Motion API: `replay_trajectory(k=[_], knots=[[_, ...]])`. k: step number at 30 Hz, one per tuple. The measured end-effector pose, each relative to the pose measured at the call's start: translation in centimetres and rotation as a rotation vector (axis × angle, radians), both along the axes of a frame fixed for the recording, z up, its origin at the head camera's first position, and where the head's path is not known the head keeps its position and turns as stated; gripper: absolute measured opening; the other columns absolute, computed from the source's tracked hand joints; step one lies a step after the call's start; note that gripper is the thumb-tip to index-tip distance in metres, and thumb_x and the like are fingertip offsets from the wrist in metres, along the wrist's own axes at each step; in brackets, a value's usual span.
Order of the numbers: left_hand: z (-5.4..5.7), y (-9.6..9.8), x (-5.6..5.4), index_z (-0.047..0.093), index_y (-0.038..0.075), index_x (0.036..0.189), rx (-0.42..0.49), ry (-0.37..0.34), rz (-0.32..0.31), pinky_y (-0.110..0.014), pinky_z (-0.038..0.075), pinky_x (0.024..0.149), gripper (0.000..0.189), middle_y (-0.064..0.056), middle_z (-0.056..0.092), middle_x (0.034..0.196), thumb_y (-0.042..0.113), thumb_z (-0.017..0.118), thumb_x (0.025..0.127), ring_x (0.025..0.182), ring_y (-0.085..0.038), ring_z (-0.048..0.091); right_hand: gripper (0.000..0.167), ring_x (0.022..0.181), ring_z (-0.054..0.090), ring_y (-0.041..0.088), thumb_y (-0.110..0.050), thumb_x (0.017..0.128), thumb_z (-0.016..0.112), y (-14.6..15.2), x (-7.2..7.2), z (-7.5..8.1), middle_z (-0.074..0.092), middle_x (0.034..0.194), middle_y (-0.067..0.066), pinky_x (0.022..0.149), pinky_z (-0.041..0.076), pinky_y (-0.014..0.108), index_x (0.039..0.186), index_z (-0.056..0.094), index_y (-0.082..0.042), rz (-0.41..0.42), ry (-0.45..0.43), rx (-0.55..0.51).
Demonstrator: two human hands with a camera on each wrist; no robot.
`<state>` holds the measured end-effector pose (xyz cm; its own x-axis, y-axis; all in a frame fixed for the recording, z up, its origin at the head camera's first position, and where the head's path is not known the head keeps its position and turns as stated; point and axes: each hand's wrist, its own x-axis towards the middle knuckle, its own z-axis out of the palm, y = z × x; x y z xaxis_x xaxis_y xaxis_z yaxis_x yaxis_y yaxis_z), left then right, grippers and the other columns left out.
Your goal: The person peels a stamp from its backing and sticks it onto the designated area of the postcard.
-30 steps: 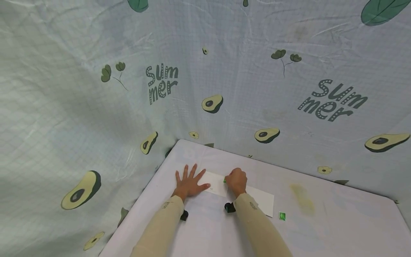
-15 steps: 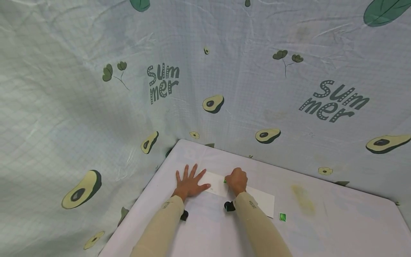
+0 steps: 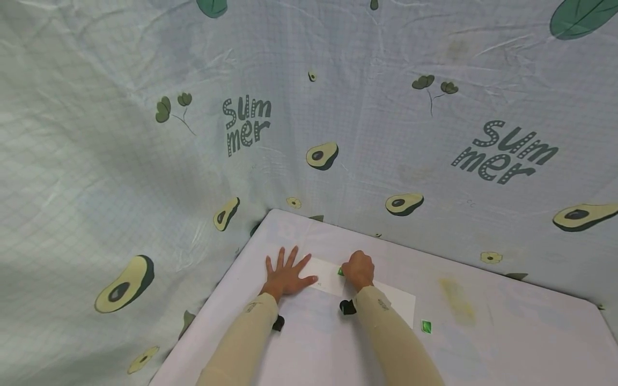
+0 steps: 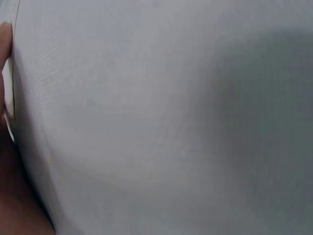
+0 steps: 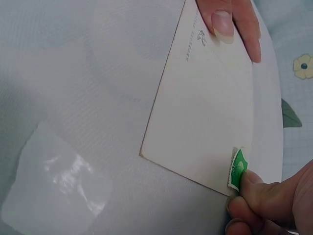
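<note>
My left hand [image 3: 284, 277] lies flat with fingers spread over the left end of a white card [image 3: 329, 277], holding it against the table. In the right wrist view this card [image 5: 195, 117] carries small grey print near the left fingertips. A green postage stamp [image 5: 238, 169] with scalloped edges sits at the card's far corner, one edge lifted. My right hand [image 3: 359, 269] pinches the stamp there, thumb on its face and the other fingers curled under. Only the edge of the left hand [image 4: 12, 191] shows in the left wrist view.
A second white card [image 3: 404, 304] lies partly under the right forearm. Beside it on the table is another green stamp [image 3: 426, 326]. Black wrist cameras sit below both wrists. A patterned curtain [image 3: 357, 107] hangs behind and left of the white table [image 3: 531, 343].
The head view has shifted slightly. Both hands, the card and the stamp keep almost the same places.
</note>
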<state>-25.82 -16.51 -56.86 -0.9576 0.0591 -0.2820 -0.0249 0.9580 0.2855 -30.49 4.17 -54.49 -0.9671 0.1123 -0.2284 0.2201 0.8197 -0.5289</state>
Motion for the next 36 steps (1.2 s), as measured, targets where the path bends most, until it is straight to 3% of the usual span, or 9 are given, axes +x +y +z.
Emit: replay_trajectory(k=[8, 12, 18, 25, 30, 36], knots=[[-0.1, 0.3, -0.1, 0.026, 0.037, 0.166, -0.003, -0.005, 0.008, -0.076, -0.006, 0.124, 0.081, -0.004, 0.005, 0.179, 0.074, 0.049, 0.097, 0.164, -0.043, -0.006, 0.024, 0.083, 0.068, 0.027, -0.009, 0.094, 0.070, 0.3, 0.1, 0.1, 0.076, 0.104, 0.020, 0.087, 0.063, 0.045, 0.111, 0.072, 0.007, 0.033, -0.013, 0.032], [-0.1, 0.2, 0.0, 0.026, 0.036, 0.166, -0.012, -0.008, 0.006, -0.075, -0.005, 0.124, 0.081, -0.004, 0.004, 0.179, 0.074, 0.048, 0.097, 0.164, -0.043, -0.006, 0.018, 0.079, 0.065, 0.025, -0.008, 0.092, 0.073, 0.2, 0.2, 0.1, 0.077, 0.098, 0.018, 0.080, 0.062, 0.043, 0.105, 0.074, 0.005, 0.048, -0.014, 0.025], [0.1, 0.2, 0.2, 0.027, 0.034, 0.166, -0.024, 0.009, -0.002, -0.075, -0.002, 0.125, 0.081, -0.006, 0.007, 0.178, 0.074, 0.046, 0.098, 0.164, -0.043, -0.003, 0.020, 0.073, 0.062, 0.020, -0.018, 0.088, 0.084, 0.2, 0.3, -0.2, 0.075, 0.086, 0.011, 0.068, 0.057, 0.035, 0.092, 0.075, 0.000, 0.130, -0.006, 0.064], [-0.6, 0.1, 0.0, 0.024, 0.036, 0.166, -0.010, -0.009, 0.000, -0.075, -0.005, 0.125, 0.083, -0.005, 0.003, 0.179, 0.075, 0.047, 0.097, 0.164, -0.043, -0.007, 0.022, 0.076, 0.059, 0.021, -0.019, 0.084, 0.088, 0.9, 0.6, 0.1, 0.072, 0.085, 0.009, 0.072, 0.055, 0.034, 0.089, 0.076, -0.002, 0.144, -0.021, 0.043], [-0.9, 0.1, 0.1, 0.026, 0.035, 0.166, 0.002, -0.001, -0.007, -0.077, -0.002, 0.124, 0.083, -0.006, 0.006, 0.179, 0.075, 0.048, 0.096, 0.164, -0.045, -0.003, 0.019, 0.074, 0.059, 0.019, -0.017, 0.083, 0.089, 1.8, 0.8, 0.0, 0.072, 0.081, 0.007, 0.067, 0.052, 0.031, 0.085, 0.076, -0.003, 0.173, -0.014, 0.046], [-0.1, 0.2, 0.2, 0.026, 0.035, 0.166, 0.006, 0.014, -0.011, -0.077, -0.004, 0.124, 0.081, -0.006, 0.005, 0.179, 0.074, 0.046, 0.098, 0.163, -0.045, -0.005, 0.018, 0.074, 0.056, 0.019, -0.015, 0.085, 0.086, 3.6, 0.4, -0.1, 0.066, 0.076, 0.004, 0.060, 0.043, 0.027, 0.078, 0.073, -0.006, 0.187, 0.032, -0.041]])
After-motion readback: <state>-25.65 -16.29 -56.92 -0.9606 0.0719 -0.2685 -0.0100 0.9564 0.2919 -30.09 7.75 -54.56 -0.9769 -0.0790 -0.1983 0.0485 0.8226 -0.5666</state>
